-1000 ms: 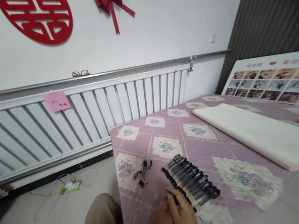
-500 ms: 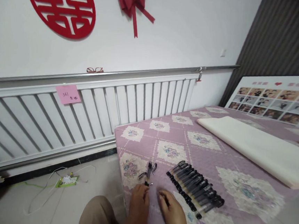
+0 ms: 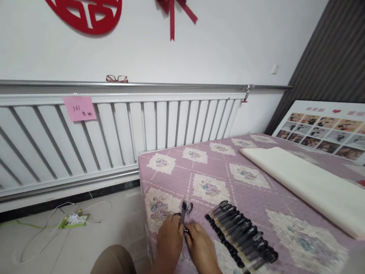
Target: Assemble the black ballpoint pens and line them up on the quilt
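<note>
A black gel pen (image 3: 183,213) points away from me on the purple floral bedspread (image 3: 173,181). My left hand (image 3: 170,237) is closed around its near part, with loose dark pen pieces beside it. A black piece with a clip (image 3: 190,207) lies against the pen's right side. My right hand (image 3: 200,243) is close on the right, fingertips pinched at a small dark piece near the pen's lower end; I cannot make out exactly what it is. To the right, several black-capped pens (image 3: 240,234) lie side by side in a slanting row.
A folded cream pad (image 3: 305,190) lies across the bed at right, in front of a photo board (image 3: 332,130). A white radiator (image 3: 149,125) runs along the wall, with glasses (image 3: 116,79) on the pipe. A power strip (image 3: 74,219) with cables sits on the floor.
My right hand has moved left and forward to the pen, its fingers now touching near its lower end. My left hand has shifted slightly forward over the pen. The view has tilted slightly.
</note>
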Action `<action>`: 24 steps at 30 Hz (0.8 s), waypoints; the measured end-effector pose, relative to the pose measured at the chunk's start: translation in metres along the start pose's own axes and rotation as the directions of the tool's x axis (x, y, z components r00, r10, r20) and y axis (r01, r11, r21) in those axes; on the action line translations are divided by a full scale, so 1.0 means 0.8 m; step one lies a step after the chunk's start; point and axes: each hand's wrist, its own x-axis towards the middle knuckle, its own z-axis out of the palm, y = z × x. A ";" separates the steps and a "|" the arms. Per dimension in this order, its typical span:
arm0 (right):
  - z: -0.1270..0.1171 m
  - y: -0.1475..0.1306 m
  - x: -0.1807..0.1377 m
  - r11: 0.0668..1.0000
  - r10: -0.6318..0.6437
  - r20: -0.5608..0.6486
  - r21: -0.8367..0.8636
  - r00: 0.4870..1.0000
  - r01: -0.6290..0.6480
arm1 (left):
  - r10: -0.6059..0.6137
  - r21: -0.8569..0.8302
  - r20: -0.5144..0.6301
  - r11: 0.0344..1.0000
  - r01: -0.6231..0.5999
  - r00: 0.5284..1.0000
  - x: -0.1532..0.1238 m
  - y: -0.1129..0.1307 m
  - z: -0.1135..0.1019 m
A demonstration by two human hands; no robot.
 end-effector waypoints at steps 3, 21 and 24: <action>0.002 0.001 -0.002 0.999 -0.002 -0.015 -0.036 1.000 0.001 | -0.008 0.036 0.030 0.999 0.007 1.000 0.001 0.001 -0.001; 0.005 0.018 -0.011 0.926 0.162 -0.198 0.369 0.967 -0.080 | 0.005 0.102 0.082 0.995 -0.013 0.997 0.003 -0.001 -0.001; 0.002 0.017 -0.012 0.917 0.161 -0.208 0.392 0.965 -0.068 | 0.001 0.083 0.070 0.996 -0.007 0.998 0.004 -0.003 -0.001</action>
